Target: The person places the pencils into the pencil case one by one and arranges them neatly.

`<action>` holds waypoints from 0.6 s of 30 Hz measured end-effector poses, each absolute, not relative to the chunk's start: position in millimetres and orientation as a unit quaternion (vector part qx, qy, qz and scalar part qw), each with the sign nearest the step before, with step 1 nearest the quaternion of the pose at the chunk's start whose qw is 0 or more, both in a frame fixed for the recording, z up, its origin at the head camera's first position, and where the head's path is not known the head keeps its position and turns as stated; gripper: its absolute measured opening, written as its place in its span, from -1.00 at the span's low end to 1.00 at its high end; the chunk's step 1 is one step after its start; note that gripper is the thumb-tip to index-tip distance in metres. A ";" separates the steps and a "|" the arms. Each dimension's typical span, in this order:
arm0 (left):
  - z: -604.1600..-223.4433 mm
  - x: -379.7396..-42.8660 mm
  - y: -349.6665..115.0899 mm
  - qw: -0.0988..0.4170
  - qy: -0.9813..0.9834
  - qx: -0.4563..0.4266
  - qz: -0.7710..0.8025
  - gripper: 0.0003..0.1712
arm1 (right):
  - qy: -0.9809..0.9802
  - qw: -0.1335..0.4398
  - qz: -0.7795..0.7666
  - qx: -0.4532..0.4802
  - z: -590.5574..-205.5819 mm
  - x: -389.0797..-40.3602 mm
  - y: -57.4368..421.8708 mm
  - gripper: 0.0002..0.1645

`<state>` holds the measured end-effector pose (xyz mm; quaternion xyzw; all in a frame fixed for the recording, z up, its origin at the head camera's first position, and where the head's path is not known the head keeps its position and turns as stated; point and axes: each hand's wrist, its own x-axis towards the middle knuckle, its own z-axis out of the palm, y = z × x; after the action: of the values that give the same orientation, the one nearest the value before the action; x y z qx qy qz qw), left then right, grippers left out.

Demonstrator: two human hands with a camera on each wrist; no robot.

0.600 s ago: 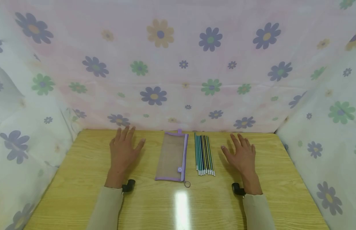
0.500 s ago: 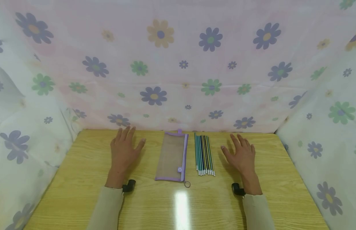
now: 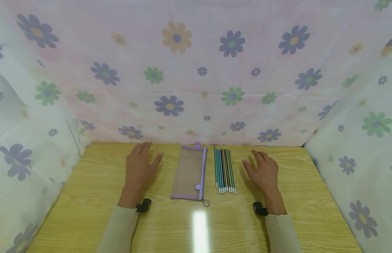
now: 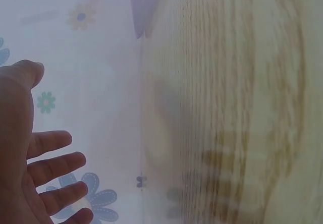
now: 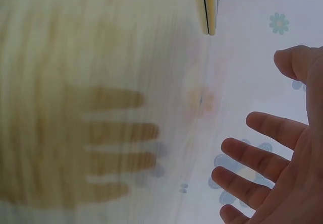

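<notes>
Fingers on both my hands are loosely spread, thumbs out well apart from the rest. I've got the left hand hovering over the far left of the wooden table, right hand over the far right. Between them a mesh pouch lies flat, metal ring at its near right corner. Just right of that, a row of pencils, white ends near. Floral cloth behind it all.

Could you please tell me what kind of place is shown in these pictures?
It looks like a small screened-off workspace, perhaps arranged for recording: a wood-grain table, flower-printed sheeting behind it and on both sides, and black devices, possibly cameras, at the person's wrists.
</notes>
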<state>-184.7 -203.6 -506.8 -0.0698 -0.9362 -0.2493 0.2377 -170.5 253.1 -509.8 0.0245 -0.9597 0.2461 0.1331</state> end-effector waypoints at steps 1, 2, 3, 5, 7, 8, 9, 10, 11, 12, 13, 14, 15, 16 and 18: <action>-506.5 -184.7 -202.5 0.240 -0.935 -0.073 -0.252 -0.28 | -0.959 0.133 0.248 0.024 -509.5 -170.5 252.5 -0.27; -506.3 -184.6 -201.4 0.241 -0.934 -0.074 -0.255 -0.28 | -0.959 0.132 0.249 0.025 -509.4 -170.5 252.0 -0.27; -505.8 -184.6 -200.2 0.240 -0.933 -0.074 -0.259 -0.29 | -0.959 0.132 0.251 0.025 -509.0 -170.2 251.3 -0.27; -505.6 -184.5 -197.5 0.236 -0.933 -0.073 -0.263 -0.30 | -0.958 0.133 0.253 0.026 -508.3 -169.7 249.8 -0.28; -505.3 -184.0 -194.5 0.229 -0.933 -0.068 -0.269 -0.31 | -0.957 0.134 0.255 0.027 -507.9 -169.3 248.3 -0.29; -505.2 -183.9 -193.1 0.225 -0.934 -0.066 -0.271 -0.32 | -0.957 0.134 0.255 0.027 -507.7 -169.3 247.3 -0.30; -505.2 -183.7 -191.3 0.222 -0.934 -0.065 -0.272 -0.32 | -0.957 0.135 0.255 0.028 -507.8 -169.3 246.4 -0.30; -505.3 -183.6 -189.6 0.218 -0.935 -0.065 -0.273 -0.32 | -0.957 0.136 0.255 0.029 -508.0 -169.6 245.6 -0.31; -505.0 -183.4 -187.8 0.214 -0.935 -0.065 -0.275 -0.32 | -0.957 0.137 0.255 0.030 -508.0 -169.8 244.8 -0.32; -504.6 -183.0 -185.9 0.210 -0.935 -0.066 -0.278 -0.32 | -0.957 0.137 0.255 0.032 -508.1 -170.0 243.9 -0.33; -503.9 -182.5 -183.9 0.205 -0.935 -0.066 -0.281 -0.31 | -0.956 0.138 0.255 0.034 -508.3 -170.2 243.0 -0.33; -503.5 -181.9 -181.6 0.198 -0.936 -0.067 -0.283 -0.31 | -0.956 0.138 0.255 0.035 -508.8 -170.5 242.1 -0.34; -502.9 -181.3 -179.4 0.191 -0.937 -0.067 -0.285 -0.31 | -0.956 0.139 0.256 0.036 -509.2 -170.5 241.3 -0.35; -502.1 -180.4 -177.1 0.183 -0.938 -0.066 -0.288 -0.30 | -0.956 0.140 0.256 0.038 -509.5 -170.5 240.5 -0.36; -500.6 -178.9 -172.6 0.169 -0.939 -0.064 -0.292 -0.31 | -0.954 0.142 0.261 0.041 -510.0 -170.3 238.8 -0.39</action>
<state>-178.9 -172.6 -500.6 -0.0640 -0.9390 -0.2924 0.1692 -170.3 238.8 -510.0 0.0415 -0.9539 0.2610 0.1421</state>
